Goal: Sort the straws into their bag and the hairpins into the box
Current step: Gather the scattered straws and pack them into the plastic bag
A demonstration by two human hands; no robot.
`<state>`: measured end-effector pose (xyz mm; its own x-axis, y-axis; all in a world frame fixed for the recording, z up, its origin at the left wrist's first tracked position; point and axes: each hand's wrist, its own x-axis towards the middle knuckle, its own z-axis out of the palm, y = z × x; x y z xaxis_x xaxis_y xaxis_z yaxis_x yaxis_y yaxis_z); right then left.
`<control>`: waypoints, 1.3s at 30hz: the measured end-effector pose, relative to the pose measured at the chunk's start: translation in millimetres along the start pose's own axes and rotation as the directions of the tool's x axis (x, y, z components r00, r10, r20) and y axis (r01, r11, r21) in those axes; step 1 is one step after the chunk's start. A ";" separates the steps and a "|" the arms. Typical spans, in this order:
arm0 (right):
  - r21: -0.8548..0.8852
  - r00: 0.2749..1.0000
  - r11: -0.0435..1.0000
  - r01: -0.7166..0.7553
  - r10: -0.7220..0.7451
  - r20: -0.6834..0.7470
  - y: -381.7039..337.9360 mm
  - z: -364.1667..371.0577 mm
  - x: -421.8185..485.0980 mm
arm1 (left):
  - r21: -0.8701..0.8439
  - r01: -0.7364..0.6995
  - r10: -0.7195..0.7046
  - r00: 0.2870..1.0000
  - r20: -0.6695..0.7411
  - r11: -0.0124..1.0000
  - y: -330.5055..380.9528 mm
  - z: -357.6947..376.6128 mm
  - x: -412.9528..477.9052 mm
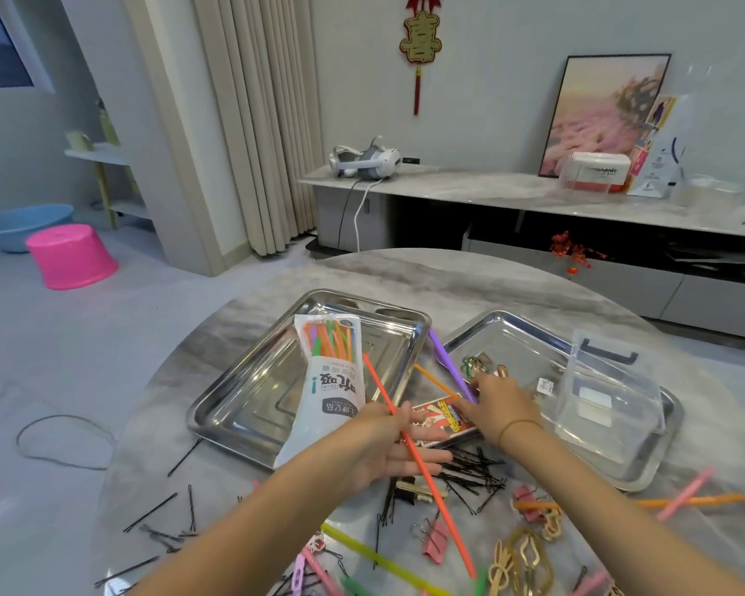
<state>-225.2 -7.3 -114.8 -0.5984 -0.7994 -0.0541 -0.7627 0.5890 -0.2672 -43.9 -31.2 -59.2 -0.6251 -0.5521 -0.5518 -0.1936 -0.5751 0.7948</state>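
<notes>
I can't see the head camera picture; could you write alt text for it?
A person's left hand holds an orange straw beside the straw bag lying in a steel tray, while the right hand reaches a purple straw. Black hairpins litter the marble table; a clear box sits in a second tray.

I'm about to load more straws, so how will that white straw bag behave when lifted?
Probably floppy: the straw bag drapes over the tray rim. Likely light, with only thin straws inside. Its smooth plastic may slip when gripped.
</notes>
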 end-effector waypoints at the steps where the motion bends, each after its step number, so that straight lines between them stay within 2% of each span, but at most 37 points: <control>1: 0.018 1.000 1.000 -0.017 0.017 -0.007 -0.3 2.0 3.8 | -0.008 0.009 -0.009 1.000 0.002 1.000 -0.7 0.1 1.2; 6: 0.151 0.997 0.986 -0.066 0.058 0.057 4.4 1.4 19.2 | -0.076 0.051 -0.048 0.998 0.043 0.996 -1.3 -0.3 6.4; 11: 0.061 0.978 0.996 -0.072 0.059 0.198 3.8 -17.9 16.0 | -0.120 0.035 -0.031 0.999 0.038 0.992 -1.9 2.2 9.1; 14: -0.008 0.979 0.998 -0.067 0.067 0.194 4.2 -36.9 8.2 | -0.122 -0.015 0.016 1.000 0.006 0.992 -0.8 3.4 10.1; 18: 0.020 0.984 0.998 -0.052 0.048 0.169 5.2 -65.4 -7.8 | -0.122 -0.062 0.061 0.998 -0.013 0.991 0.5 5.6 7.8; 22: 0.256 0.986 0.967 0.013 -0.055 0.156 8.5 -84.9 -28.0 | -0.130 -0.072 0.069 0.997 -0.024 0.989 0.8 11.1 4.2; 27: 0.448 0.980 0.883 0.139 -0.188 0.067 -1.9 -109.6 -51.1 | -0.027 -0.128 0.128 0.992 -0.015 0.991 0.4 23.0 -4.1; 33: 0.260 0.941 0.932 0.252 -0.299 0.160 -24.9 -113.5 -59.0 | -0.216 -0.265 0.269 0.963 -0.013 0.940 10.0 26.1 -9.8; 36: 0.255 0.909 0.925 0.281 -0.342 0.240 -34.0 -106.8 -58.9 | -0.294 -0.292 0.287 0.956 -0.061 0.910 12.2 25.1 -9.2; 39: 0.275 0.874 0.909 0.313 -0.389 0.292 -39.5 -104.0 -57.8 | -0.295 -0.287 0.270 0.958 -0.095 0.911 13.7 22.6 -7.7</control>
<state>-186.0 28.0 -1.1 -0.1545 -0.9621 -0.2246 -0.8131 0.2530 -0.5243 -58.8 -21.1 -38.4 -0.5791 -0.7419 -0.3378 0.2258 -0.5442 0.8080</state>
